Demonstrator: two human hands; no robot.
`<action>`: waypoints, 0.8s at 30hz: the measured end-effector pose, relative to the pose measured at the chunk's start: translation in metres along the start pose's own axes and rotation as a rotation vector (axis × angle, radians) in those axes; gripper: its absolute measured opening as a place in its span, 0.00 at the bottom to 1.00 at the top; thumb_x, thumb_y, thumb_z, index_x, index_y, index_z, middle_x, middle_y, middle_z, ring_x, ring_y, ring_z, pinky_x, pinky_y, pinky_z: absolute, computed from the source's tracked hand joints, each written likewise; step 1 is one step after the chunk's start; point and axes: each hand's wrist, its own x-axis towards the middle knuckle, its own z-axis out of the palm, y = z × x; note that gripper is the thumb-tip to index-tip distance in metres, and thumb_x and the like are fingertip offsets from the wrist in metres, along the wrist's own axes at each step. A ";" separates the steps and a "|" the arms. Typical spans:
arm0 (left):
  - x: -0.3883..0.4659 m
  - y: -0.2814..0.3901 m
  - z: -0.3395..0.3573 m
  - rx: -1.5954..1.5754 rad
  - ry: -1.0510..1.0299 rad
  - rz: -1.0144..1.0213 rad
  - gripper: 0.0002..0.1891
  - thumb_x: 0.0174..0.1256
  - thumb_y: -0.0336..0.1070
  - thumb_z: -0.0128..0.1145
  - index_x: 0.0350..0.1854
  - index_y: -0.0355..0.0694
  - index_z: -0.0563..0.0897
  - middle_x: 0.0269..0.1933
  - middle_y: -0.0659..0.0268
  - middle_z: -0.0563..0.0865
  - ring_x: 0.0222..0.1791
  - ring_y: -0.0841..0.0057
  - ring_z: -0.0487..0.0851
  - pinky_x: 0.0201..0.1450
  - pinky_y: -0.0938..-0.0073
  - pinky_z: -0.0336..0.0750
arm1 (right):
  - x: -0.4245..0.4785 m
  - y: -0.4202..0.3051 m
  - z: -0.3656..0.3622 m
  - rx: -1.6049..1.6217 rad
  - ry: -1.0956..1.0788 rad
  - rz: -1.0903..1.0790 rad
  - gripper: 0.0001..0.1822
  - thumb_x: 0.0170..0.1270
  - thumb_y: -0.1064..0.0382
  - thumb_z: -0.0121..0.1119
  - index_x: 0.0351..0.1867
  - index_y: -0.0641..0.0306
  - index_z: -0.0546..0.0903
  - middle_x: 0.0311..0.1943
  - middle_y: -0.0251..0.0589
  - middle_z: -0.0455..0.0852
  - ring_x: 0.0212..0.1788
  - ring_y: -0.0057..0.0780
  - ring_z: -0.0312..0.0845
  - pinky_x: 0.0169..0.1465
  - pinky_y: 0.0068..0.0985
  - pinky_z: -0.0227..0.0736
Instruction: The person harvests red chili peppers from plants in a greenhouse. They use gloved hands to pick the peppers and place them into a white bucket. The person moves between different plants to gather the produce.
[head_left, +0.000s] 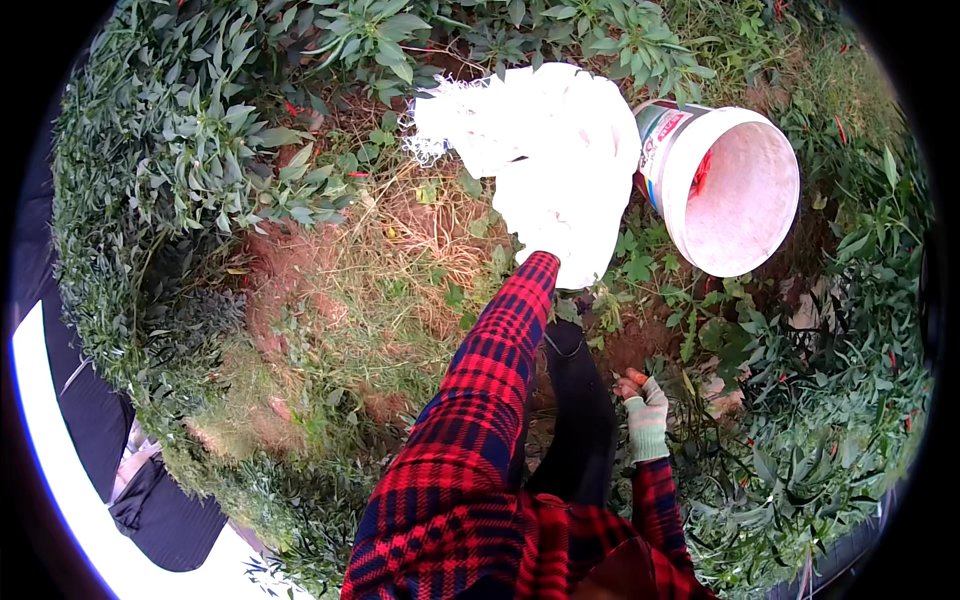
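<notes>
A white woven sack (562, 165) with a frayed edge lies bunched on the ground in front of me, washed out by glare. My left arm, in a red-and-navy plaid sleeve (487, 390), reaches to the sack's near end. The left hand itself cannot be made out against the white. My right hand (641, 412), in a pale striped knit glove with bare fingertips, is low beside my dark trouser leg (577, 412). Its fingers are bent, and whether they pinch something small is unclear. Beyond it, a white-rimmed plastic bucket (739, 191) is tipped towards me, with red chili peppers (700, 174) inside.
Dense leafy pepper plants (202, 135) stand on the left, with more plants (810, 420) bearing red chilies on the right. Dry grass and weeds (420, 232) cover reddish soil between them. Black sheeting (90, 427) runs along the far left edge.
</notes>
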 end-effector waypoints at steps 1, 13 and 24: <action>-0.007 -0.008 -0.016 0.012 -0.014 0.012 0.16 0.51 0.29 0.42 0.44 0.33 0.71 0.32 0.56 0.79 0.24 0.70 0.78 0.26 0.77 0.73 | -0.001 -0.001 0.000 0.001 0.009 0.009 0.14 0.53 0.78 0.47 0.44 0.75 0.69 0.36 0.43 0.76 0.37 0.26 0.73 0.44 0.23 0.72; -0.246 -0.219 -0.393 -0.210 0.450 -0.063 0.11 0.52 0.26 0.42 0.39 0.35 0.71 0.31 0.63 0.77 0.28 0.76 0.76 0.30 0.78 0.71 | -0.034 -0.062 -0.003 -0.193 -0.185 -0.164 0.14 0.51 0.77 0.48 0.42 0.72 0.72 0.32 0.38 0.78 0.31 0.21 0.73 0.38 0.16 0.69; -0.301 -0.266 -0.465 -0.667 1.234 -0.492 0.06 0.52 0.32 0.49 0.33 0.41 0.69 0.22 0.64 0.72 0.22 0.76 0.73 0.21 0.78 0.70 | 0.035 -0.081 0.109 -0.471 -0.258 -0.165 0.13 0.50 0.78 0.49 0.40 0.70 0.73 0.28 0.33 0.77 0.30 0.17 0.69 0.38 0.15 0.66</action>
